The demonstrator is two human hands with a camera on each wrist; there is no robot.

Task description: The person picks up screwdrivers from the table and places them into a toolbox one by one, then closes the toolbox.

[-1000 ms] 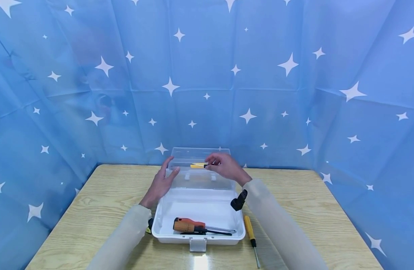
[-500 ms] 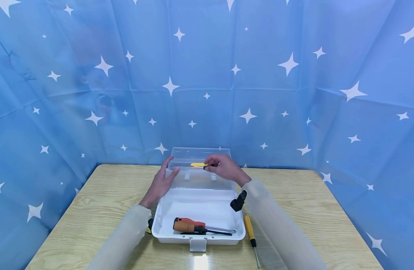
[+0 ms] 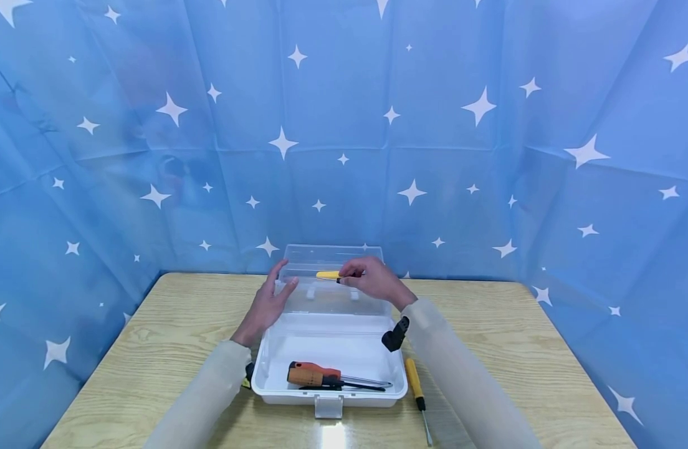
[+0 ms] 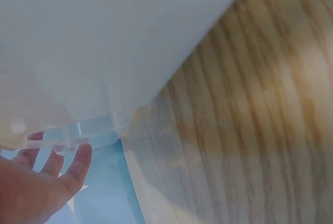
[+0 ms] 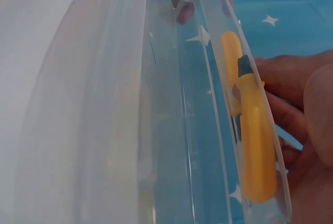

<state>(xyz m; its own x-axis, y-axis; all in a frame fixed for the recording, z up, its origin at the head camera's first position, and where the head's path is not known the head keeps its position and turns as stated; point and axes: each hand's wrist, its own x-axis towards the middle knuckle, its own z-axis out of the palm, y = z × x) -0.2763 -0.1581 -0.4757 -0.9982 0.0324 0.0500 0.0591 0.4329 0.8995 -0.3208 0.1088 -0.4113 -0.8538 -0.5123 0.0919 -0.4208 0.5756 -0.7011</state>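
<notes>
A white toolbox [image 3: 327, 396] stands open on the wooden table, its clear lid [image 3: 333, 255] upright at the back. My left hand [image 3: 265, 302] rests with straight fingers against the lid's left edge; its fingers [image 4: 78, 161] touch the clear plastic. My right hand [image 3: 372, 280] pinches a small yellow-handled tool [image 3: 328, 274] at the top of the lid. Through the lid, the right wrist view shows that yellow handle [image 5: 255, 141] with a black collar and my right hand [image 5: 307, 130] beside it. An orange-handled screwdriver [image 3: 307, 374] and a thin black tool lie in the box.
A yellow-handled screwdriver [image 3: 414, 380] lies on the table [image 3: 153, 349] just right of the box. The box's latch [image 3: 328, 406] faces me at the front. Blue star-printed cloth [image 3: 490, 156] walls in the table at the back and both sides.
The yellow tool in my right hand has levelled slightly at the lid. Both hands stay where they were.
</notes>
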